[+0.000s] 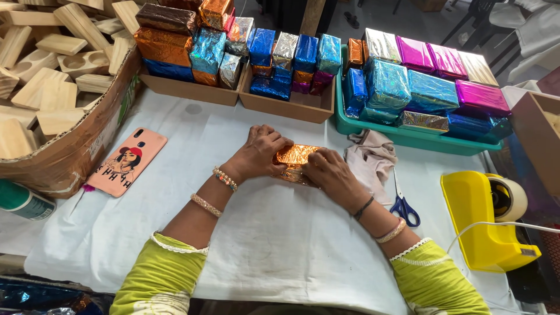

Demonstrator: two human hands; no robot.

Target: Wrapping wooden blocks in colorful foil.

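Both hands are down at the middle of the surface (274,245), which is covered in white cloth. The left hand (259,153) and the right hand (329,172) press in from either side on a small block wrapped in orange foil (296,157), fingers curled over it, gripping it between them. The block sits on the cloth, just in front of the boxes.

Now the containers. At far left, a big cardboard box (70,151) is piled with plain wooden blocks (46,64), some with round hollows cut in them. Behind the hands stand two shallow cardboard trays: the left tray (186,88) holds foil-wrapped blocks in brown, orange, blue and silver, stacked high; the right tray (291,106) carries blue, silver, orange and purple ones. Further right, a green plastic tray (408,137) is packed with larger wrapped packages (408,81) in blue, pink, silver and gold.

Loose items: a phone in a pink case (127,161) lies left of the hands, a crumpled beige cloth (370,157) lies just beside the right hand, blue-handled scissors (402,204) lie next to the right forearm, and a yellow tape dispenser (484,224) with a roll of tape sits at the right edge. A green-capped bottle (20,201) lies at far left under the big box's corner.
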